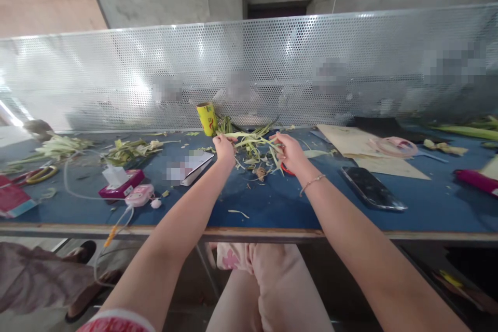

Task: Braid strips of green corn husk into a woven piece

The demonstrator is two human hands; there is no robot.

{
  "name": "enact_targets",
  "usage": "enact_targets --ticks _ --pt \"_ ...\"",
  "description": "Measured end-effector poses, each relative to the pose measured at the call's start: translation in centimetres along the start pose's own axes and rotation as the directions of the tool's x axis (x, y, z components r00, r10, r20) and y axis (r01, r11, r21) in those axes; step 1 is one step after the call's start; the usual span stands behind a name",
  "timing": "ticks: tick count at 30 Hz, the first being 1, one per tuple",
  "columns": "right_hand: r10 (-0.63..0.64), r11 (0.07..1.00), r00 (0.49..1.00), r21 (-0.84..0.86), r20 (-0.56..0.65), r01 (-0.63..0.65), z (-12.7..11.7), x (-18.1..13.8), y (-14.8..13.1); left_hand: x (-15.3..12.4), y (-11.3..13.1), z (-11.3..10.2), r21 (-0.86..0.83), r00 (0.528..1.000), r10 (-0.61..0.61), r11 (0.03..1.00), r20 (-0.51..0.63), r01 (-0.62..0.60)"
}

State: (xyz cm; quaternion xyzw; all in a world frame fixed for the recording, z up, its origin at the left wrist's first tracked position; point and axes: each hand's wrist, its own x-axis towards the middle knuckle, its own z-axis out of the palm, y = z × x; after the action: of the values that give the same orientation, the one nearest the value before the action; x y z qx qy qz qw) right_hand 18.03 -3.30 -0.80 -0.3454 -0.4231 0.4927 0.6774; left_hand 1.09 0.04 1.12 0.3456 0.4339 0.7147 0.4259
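Note:
My left hand (224,148) is closed on one end of some long, pale green leaf strips (252,140). Opposite it, my right hand (290,151) pinches the other end, so the strips stretch between both hands just above the blue tabletop. Beneath and behind them lies a loose heap of green leaf scraps (254,154) with a small brown piece (260,172). A red curved handle (287,169) shows partly by my right hand; the rest is hidden. Just behind my left hand a yellow roll (206,118) stands slightly tilted.
Left of my arms are a propped phone (194,168), a purple tissue box (122,184), a pink case with a white cable (140,195) and leaf piles (132,151). To the right lie a black phone (373,188) and cardboard sheets (350,140). A perforated metal screen (257,52) closes the back.

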Motion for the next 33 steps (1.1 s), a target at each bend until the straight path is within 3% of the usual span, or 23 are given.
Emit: enact_targets --ticks 6,17,19,23,27,30,31,33 --pt "0.074 0.992 0.983 -0.11 0.165 -0.057 0.8 -0.3 1.0 -0.2 0.2 0.1 -0.066 0.995 -0.019 0.998 0.097 0.026" --pt "-0.07 0.995 0.995 0.072 0.065 0.066 0.6 0.0 0.5 -0.7 0.2 0.2 -0.125 0.97 -0.091 0.985 0.224 0.122" --pt "-0.076 0.993 0.996 0.095 0.042 0.072 0.7 0.0 0.3 -0.7 0.4 0.1 -0.15 0.94 -0.145 0.969 0.308 0.198" --pt "-0.068 0.983 0.997 0.175 0.046 0.059 0.7 -0.2 -0.2 -0.8 1.0 0.1 -0.128 0.827 -0.256 0.923 0.501 0.363" --pt "-0.071 0.972 0.992 0.229 0.1 0.047 0.6 -0.4 -0.5 -1.2 0.9 0.3 0.023 0.757 -0.358 0.91 0.547 0.414" --pt "-0.069 0.981 0.989 0.187 0.134 0.043 0.6 -0.4 -0.4 -1.7 0.1 0.6 0.215 0.697 -0.427 0.902 0.576 0.375" --pt "-0.065 0.986 0.988 0.164 0.14 0.042 0.6 -0.5 -0.3 -1.8 -0.2 0.7 0.22 0.707 -0.392 0.919 0.588 0.327" --pt "-0.054 0.993 0.988 0.114 0.142 0.038 0.8 -0.5 0.0 -2.0 -0.7 1.0 0.173 0.781 -0.282 0.959 0.558 0.222"
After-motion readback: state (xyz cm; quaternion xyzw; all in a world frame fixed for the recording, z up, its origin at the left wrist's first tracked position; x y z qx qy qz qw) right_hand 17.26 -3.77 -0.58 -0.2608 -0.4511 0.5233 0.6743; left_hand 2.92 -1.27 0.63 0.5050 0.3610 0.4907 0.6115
